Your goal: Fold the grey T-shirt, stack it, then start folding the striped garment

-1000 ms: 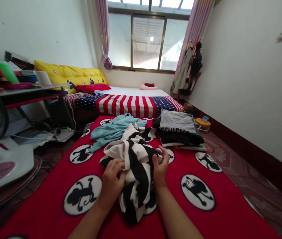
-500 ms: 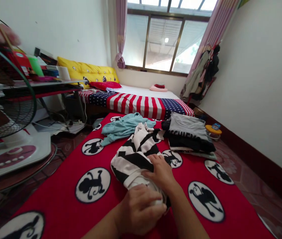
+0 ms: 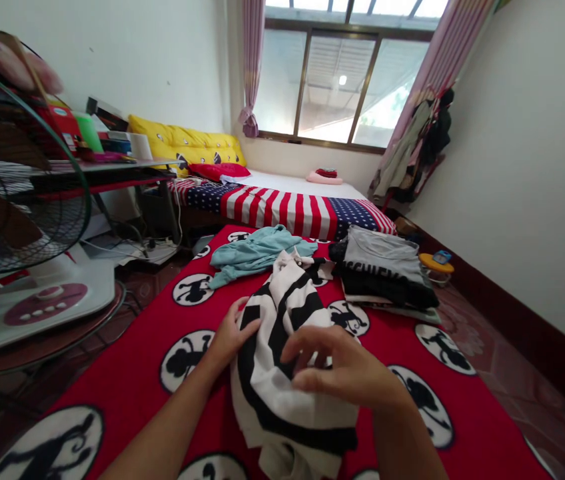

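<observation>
A black-and-white striped garment [image 3: 295,320] lies partly crumpled in front of me, its lower end spread toward me. My left hand [image 3: 231,333] rests at its left edge, thumb and fingers apart against the cloth. Over the middle of the garment hovers my right hand [image 3: 342,367], its fingers loosely curved and apart, with nothing visible in them. Just beyond is a rumpled teal garment [image 3: 262,252]. To the right sits a stack of folded clothes, topped by a grey shirt [image 3: 382,252] with dark lettering.
Everything lies on a red blanket [image 3: 127,380] with monkey prints. On the left stand a fan [image 3: 57,307] on a round stool and a cluttered desk [image 3: 157,163]. A bed [image 3: 282,207] is under the window. A yellow-topped stool [image 3: 435,262] stands at right.
The striped garment's lower part, bunched before, now lies spread out toward me. My left hand has opened and moved to its left edge. My right hand has lifted off the cloth.
</observation>
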The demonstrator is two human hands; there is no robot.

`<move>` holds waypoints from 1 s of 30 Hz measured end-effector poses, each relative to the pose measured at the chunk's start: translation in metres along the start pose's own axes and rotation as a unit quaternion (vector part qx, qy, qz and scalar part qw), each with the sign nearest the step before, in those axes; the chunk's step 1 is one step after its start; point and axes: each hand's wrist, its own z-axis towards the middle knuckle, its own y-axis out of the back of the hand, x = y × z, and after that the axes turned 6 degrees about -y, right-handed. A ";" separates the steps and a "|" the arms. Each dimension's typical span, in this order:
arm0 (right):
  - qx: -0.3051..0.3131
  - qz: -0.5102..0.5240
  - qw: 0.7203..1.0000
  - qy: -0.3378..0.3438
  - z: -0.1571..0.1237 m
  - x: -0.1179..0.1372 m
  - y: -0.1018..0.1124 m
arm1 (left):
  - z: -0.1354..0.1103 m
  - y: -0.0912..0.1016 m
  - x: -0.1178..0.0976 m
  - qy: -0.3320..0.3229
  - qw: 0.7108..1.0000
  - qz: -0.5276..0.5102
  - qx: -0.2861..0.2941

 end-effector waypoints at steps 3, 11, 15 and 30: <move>-0.206 -0.076 0.975 -0.041 0.019 -0.025 -0.005 | -0.009 -0.008 -0.011 -0.026 0.998 -0.012 0.058; -0.201 -0.185 0.948 -0.163 0.038 -0.072 -0.008 | -0.020 0.002 -0.027 0.079 0.955 -0.270 0.099; -0.295 0.073 0.950 -0.068 0.032 -0.070 0.014 | -0.013 0.018 -0.036 0.090 0.935 -0.343 -0.026; -0.735 0.187 0.601 0.250 -0.011 -0.001 0.036 | 0.011 0.046 -0.037 0.052 0.862 -0.402 -0.305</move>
